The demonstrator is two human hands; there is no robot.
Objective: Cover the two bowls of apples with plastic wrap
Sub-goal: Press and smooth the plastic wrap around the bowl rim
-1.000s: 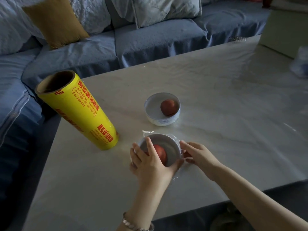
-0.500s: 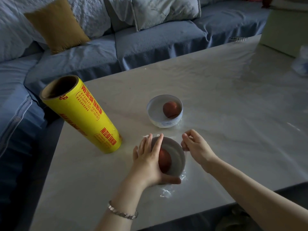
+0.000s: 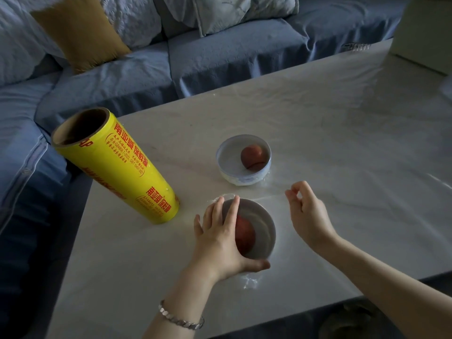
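Observation:
The near white bowl holds a red apple and stands on the pale table. My left hand grips this bowl from the left, fingers over its rim and thumb at its near edge. To the bowl's right, my right hand is raised with thumb and forefinger pinched on a thin stretch of plastic wrap running from the bowl. Crumpled film lies at the bowl's near side. The far bowl with its apple has film glinting around its base.
A big yellow roll of plastic wrap stands tilted-looking at the table's left edge, close to the near bowl. A blue sofa with a yellow cushion lies beyond. A pale box sits at the far right corner.
My left hand shifted from on top of the near bowl to gripping its left side. My right hand left the bowl's right rim and rose to the right, pinching film.

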